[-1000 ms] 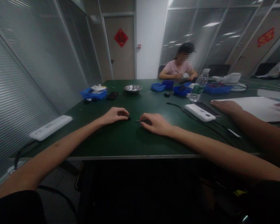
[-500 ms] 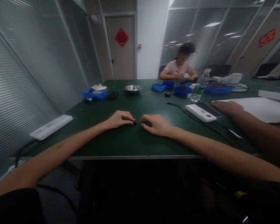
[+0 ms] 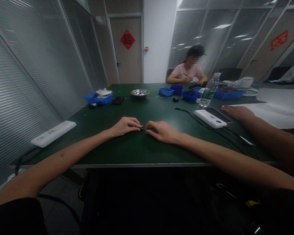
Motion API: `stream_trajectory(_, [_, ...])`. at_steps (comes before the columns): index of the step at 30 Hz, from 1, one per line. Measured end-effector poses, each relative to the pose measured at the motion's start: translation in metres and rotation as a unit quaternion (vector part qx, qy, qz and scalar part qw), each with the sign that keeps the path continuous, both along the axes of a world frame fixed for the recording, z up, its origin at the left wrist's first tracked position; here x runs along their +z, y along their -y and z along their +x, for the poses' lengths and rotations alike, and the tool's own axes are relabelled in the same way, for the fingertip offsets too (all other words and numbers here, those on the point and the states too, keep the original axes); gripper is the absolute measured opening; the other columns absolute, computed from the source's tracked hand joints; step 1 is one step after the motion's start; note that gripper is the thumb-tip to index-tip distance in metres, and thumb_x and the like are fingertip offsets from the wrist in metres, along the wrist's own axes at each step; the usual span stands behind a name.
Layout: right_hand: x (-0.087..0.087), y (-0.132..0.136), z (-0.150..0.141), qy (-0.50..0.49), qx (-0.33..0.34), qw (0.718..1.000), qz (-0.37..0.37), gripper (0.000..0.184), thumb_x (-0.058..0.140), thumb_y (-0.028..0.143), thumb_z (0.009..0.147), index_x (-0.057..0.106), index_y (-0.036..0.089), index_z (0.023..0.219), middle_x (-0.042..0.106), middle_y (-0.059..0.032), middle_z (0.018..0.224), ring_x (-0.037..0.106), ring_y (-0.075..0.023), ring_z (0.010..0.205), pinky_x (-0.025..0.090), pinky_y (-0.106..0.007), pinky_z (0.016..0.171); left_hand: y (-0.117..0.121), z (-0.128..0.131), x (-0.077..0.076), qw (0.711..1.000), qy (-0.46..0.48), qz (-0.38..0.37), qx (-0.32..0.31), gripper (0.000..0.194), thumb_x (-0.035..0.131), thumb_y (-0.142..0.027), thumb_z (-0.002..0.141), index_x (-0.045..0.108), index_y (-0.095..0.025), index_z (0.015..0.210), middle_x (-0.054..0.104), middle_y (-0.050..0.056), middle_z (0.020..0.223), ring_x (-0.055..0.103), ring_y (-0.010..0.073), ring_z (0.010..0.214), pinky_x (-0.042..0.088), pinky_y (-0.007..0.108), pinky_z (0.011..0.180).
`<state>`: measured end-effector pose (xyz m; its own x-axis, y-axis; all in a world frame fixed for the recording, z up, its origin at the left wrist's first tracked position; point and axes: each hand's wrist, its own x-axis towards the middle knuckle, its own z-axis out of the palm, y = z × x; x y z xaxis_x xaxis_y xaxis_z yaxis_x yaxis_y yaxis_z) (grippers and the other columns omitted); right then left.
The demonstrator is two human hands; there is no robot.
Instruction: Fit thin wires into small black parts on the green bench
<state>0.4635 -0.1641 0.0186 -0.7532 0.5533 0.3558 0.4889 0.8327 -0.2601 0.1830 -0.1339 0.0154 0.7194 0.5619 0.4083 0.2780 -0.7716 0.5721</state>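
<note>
Just above the green table, my left hand pinches a small dark piece between thumb and fingertips. From the right, my right hand comes close, with its thumb and fingers curled together around something thin and dark. A fine light-coloured shaft shows in the narrow gap between the two hands. Most of what each hand grips is hidden by the fingers and too small to name.
A white power bank with a black cable, a phone and a water bottle stand to the right, beside another person's hand. Farther back are a metal bowl and blue trays. A white device lies left.
My right hand has shifted slightly left, narrowing the gap to my left hand, and its fingers look more closed. At far right, a white sheet beside the other person has been lifted.
</note>
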Motion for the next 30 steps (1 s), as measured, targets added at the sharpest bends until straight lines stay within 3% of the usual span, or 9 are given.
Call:
stream_trajectory(4, [0.003, 0.003, -0.001, 0.004, 0.001, 1.0, 0.005, 0.023, 0.052, 0.036, 0.105, 0.059, 0.021, 0.122, 0.072, -0.0076, 0.105, 0.066, -0.0201, 0.086, 0.046, -0.031, 0.076, -0.001, 0.0, 0.001, 1.0, -0.001, -0.009, 0.004, 0.024, 0.075, -0.035, 0.092, 0.082, -0.024, 0.112, 0.075, 0.009, 0.108, 0.069, 0.021, 0.098, 0.053, 0.035, 0.088])
stream_trajectory(10, [0.006, 0.007, -0.003, 0.012, 0.014, 1.0, 0.022, 0.022, 0.052, 0.032, 0.105, 0.062, 0.022, 0.122, 0.071, -0.009, 0.114, 0.067, -0.0203, 0.093, 0.047, -0.031, 0.079, -0.006, -0.003, 0.003, 0.995, 0.0, -0.103, -0.006, 0.024, 0.076, -0.036, 0.091, 0.083, -0.021, 0.109, 0.075, 0.01, 0.109, 0.07, 0.0216, 0.101, 0.053, 0.035, 0.091])
stream_trajectory(17, [0.003, 0.004, -0.01, -0.029, -0.01, 0.998, -0.054, 0.022, 0.055, 0.036, 0.105, 0.062, 0.021, 0.119, 0.074, -0.0057, 0.102, 0.068, -0.0181, 0.084, 0.046, -0.028, 0.074, 0.004, 0.004, 0.003, 0.999, 0.002, -0.04, -0.014, 0.023, 0.077, -0.036, 0.09, 0.082, -0.02, 0.106, 0.073, 0.01, 0.106, 0.069, 0.0209, 0.098, 0.053, 0.035, 0.089])
stream_trajectory(26, [0.002, 0.006, -0.01, 0.006, 0.01, 1.0, 0.016, 0.022, 0.052, 0.034, 0.105, 0.061, 0.022, 0.121, 0.072, -0.0083, 0.113, 0.068, -0.021, 0.093, 0.045, -0.03, 0.078, 0.0, 0.004, 0.004, 0.994, 0.005, -0.103, -0.029, 0.024, 0.077, -0.035, 0.09, 0.082, -0.019, 0.107, 0.074, 0.011, 0.109, 0.069, 0.0215, 0.1, 0.054, 0.035, 0.09])
stream_trajectory(30, [0.003, 0.006, -0.012, -0.034, -0.009, 0.998, -0.049, 0.022, 0.054, 0.036, 0.105, 0.063, 0.022, 0.119, 0.074, -0.0043, 0.098, 0.067, -0.0176, 0.082, 0.044, -0.027, 0.073, 0.006, 0.005, 0.005, 0.998, 0.002, -0.059, -0.015, 0.024, 0.078, -0.037, 0.089, 0.082, -0.018, 0.105, 0.073, 0.011, 0.106, 0.068, 0.0214, 0.098, 0.053, 0.035, 0.089])
